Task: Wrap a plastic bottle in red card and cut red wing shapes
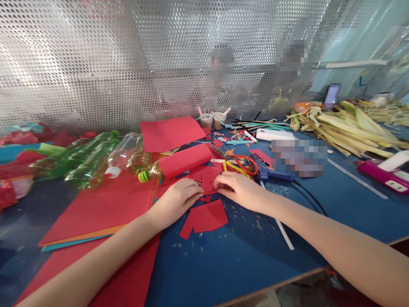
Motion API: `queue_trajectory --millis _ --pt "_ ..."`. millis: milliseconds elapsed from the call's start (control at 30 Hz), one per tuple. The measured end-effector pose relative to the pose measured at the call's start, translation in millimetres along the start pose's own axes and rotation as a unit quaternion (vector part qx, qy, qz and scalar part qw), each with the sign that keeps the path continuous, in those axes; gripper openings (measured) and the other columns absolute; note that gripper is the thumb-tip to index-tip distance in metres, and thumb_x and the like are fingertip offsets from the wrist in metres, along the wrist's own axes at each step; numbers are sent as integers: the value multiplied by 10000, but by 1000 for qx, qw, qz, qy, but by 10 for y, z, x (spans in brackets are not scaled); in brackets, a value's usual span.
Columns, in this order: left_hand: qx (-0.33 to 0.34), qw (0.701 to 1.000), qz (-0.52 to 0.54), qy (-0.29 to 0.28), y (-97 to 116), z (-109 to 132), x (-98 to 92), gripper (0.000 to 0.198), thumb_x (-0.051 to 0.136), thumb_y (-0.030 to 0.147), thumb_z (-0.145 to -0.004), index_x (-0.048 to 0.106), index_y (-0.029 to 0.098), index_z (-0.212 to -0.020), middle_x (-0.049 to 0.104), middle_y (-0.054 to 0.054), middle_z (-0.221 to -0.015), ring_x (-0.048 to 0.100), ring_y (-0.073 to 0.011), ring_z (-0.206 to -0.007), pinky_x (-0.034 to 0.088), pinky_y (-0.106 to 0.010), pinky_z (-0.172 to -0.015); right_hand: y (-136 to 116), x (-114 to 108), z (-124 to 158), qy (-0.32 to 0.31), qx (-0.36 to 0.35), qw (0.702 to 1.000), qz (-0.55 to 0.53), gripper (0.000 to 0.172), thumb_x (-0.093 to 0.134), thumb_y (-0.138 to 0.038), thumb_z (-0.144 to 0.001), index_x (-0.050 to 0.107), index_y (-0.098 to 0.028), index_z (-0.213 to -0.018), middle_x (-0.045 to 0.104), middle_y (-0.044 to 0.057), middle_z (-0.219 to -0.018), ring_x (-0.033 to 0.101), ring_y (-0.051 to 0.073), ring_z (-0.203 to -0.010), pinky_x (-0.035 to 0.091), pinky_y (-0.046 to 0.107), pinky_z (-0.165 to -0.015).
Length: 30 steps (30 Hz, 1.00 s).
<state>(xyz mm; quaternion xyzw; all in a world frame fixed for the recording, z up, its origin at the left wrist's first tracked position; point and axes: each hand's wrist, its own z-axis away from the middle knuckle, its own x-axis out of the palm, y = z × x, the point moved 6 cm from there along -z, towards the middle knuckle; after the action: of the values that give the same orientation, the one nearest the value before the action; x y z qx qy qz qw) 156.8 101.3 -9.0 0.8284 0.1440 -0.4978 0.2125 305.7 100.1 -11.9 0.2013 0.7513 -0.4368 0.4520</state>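
My left hand (180, 199) and my right hand (239, 188) meet over the blue table, fingers closed on opposite ends of a narrow red paper strip (210, 192). More cut red paper (207, 175) lies just behind the strip. Nearer to me is a loose red paper piece (206, 217) with notched edges. Beyond my left hand, a bottle wrapped in red paper (187, 161) lies on its side, its yellow-green cap (143, 176) pointing left. Orange-handled scissors (247, 164) and a blue glue gun (275, 174) sit behind my right hand.
Green plastic bottles (92, 164) and stacked coloured sheets (105, 204) occupy the left. Dried husks (348, 125), a magenta power strip (388, 175) and a white stick (284, 234) are to the right. Perforated silver sheeting (111, 64) backs the table; the glue gun's cord (311, 196) trails rightward.
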Motion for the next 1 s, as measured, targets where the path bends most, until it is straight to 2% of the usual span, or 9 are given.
queue_trajectory --millis 200,367,467,733,1000 --pt "9 1000 -20 3 26 -1 -5 234 406 200 -976 637 167 -961 656 -52 -848 614 -162 -796 513 -264 -737 11 -5 1 -6 1 1000 -16 101 641 -55 -828 659 -153 -838 616 34 -824 589 140 -724 450 257 -677" --pt "43 997 -60 -24 72 11 -2 290 351 182 -988 640 163 -1004 656 -63 -866 606 -156 -786 513 -252 -710 23 -4 -8 -6 12 1000 -15 92 647 -62 -827 661 -152 -821 637 40 -828 596 147 -733 461 263 -677" --pt "47 997 -50 -34 61 11 -16 296 352 201 -990 643 150 -1010 660 -82 -901 615 -167 -821 521 -266 -729 25 -7 -11 -1 15 1000 -10 95 636 -67 -836 661 -155 -810 643 44 -828 599 159 -763 464 274 -692" --pt "15 1000 14 1 -41 -1 -15 211 449 225 -964 652 168 -956 676 -63 -887 631 -168 -855 531 -279 -772 38 3 -9 7 16 1000 -3 111 625 -62 -834 647 -164 -799 625 40 -824 591 149 -735 463 267 -672" --pt "44 999 -14 9 18 2 -29 292 376 240 -988 654 150 -970 680 -73 -857 630 -171 -811 536 -278 -739 12 -12 1 7 -6 1000 5 111 614 -57 -849 639 -160 -814 602 32 -814 573 152 -770 437 271 -704"
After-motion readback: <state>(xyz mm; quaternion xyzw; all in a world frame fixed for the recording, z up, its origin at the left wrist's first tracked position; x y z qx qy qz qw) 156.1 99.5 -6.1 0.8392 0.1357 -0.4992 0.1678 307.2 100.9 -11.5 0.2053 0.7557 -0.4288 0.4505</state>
